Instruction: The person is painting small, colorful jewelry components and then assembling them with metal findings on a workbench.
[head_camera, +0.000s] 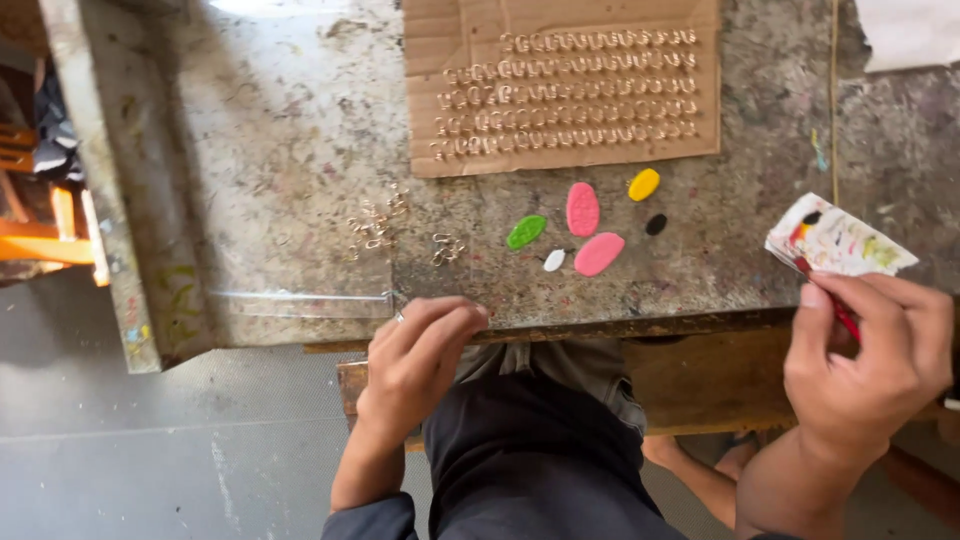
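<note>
At the near right corner of the table (300, 120), the right hand (865, 350) is closed around a thin red-handled brush (846, 318); its long axis runs diagonally, the upper end pointing up-left to a small paint-smeared white card (838, 240) lying tilted at the table's edge. The left hand (420, 355) rests at the front edge with fingers curled and pinched; whether it holds anything cannot be told. Table: rough, stained grey stone. Mid-surface: oval blobs, smooth and matte, two pink (583, 208), one green (526, 231), one yellow (644, 184), one white (554, 260), one black (656, 224). Behind: corrugated cardboard sheet (450, 30) bearing rows of small metal loops (570, 95). Left: loose metal rings (375, 225).
</note>
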